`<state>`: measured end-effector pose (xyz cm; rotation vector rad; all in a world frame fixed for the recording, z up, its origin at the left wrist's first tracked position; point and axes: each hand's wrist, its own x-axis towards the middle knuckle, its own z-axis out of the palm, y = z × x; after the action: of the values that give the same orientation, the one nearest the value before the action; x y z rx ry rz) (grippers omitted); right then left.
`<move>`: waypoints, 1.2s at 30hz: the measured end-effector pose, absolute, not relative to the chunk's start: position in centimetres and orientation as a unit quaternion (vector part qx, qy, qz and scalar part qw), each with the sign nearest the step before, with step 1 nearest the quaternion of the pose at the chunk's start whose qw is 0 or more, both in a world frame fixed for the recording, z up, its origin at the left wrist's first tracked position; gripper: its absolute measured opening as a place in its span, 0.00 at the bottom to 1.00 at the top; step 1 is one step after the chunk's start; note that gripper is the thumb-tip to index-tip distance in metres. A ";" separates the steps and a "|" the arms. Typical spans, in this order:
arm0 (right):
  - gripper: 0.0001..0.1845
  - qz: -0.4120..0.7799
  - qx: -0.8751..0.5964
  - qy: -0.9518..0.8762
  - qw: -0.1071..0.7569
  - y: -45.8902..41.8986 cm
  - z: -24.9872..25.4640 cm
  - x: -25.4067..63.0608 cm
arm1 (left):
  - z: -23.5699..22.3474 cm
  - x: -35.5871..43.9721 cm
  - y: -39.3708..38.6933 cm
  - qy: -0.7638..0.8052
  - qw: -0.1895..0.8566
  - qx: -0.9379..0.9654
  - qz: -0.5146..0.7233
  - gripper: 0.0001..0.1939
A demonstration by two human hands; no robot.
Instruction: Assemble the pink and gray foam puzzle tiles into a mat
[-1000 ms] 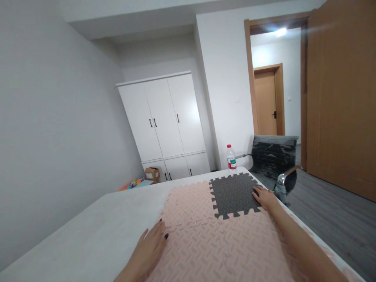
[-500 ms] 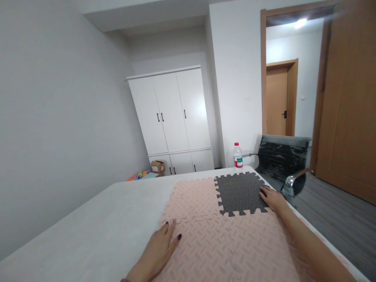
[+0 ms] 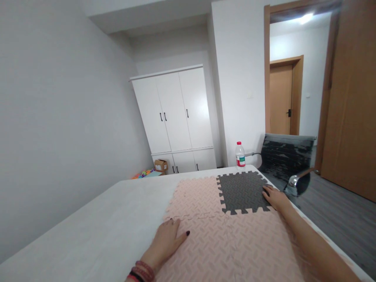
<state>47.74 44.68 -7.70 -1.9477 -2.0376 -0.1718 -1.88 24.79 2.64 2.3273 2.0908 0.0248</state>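
Note:
Pink interlocking foam mat tiles [image 3: 223, 243] lie joined on a white table [image 3: 96, 231], with one dark grey tile [image 3: 242, 190] fitted into their far right corner. My left hand [image 3: 167, 243] lies flat on the left edge of the pink mat, fingers stretched out, with red bracelets on the wrist. My right hand [image 3: 274, 197] rests flat on the right edge of the grey tile, fingers spread. Neither hand holds anything.
A water bottle [image 3: 240, 155] stands at the table's far edge. A black office chair [image 3: 289, 160] stands to the right of the table. A white wardrobe [image 3: 176, 117], a small cardboard box [image 3: 160, 165] and an open wooden door [image 3: 351, 102] are beyond.
My left hand has slid forward and to the right along the pink mat's left edge. The view has shifted slightly; my right hand stays on the grey tile.

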 end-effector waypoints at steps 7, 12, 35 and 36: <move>0.28 -0.056 -0.679 -0.713 0.164 44.4 -7.5 47.7 | 5.4 -3.1 24.7 0.638 0.077 0.766 0.008 0.28; 0.28 -0.057 -0.680 -0.713 0.160 44.6 -7.3 47.8 | 3.6 0.6 24.5 0.607 0.089 0.788 0.044 0.32; 0.27 -0.050 -0.689 -0.703 0.170 43.9 -6.1 47.3 | 2.6 6.8 26.8 0.553 0.012 0.832 0.052 0.21; 0.27 -0.050 -0.688 -0.703 0.171 43.9 -6.0 47.3 | 2.5 7.1 26.8 0.556 0.007 0.830 0.049 0.21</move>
<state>47.30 43.90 -6.05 -1.9547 -1.9964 -0.1411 7.09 26.80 2.48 2.5951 1.7371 0.1539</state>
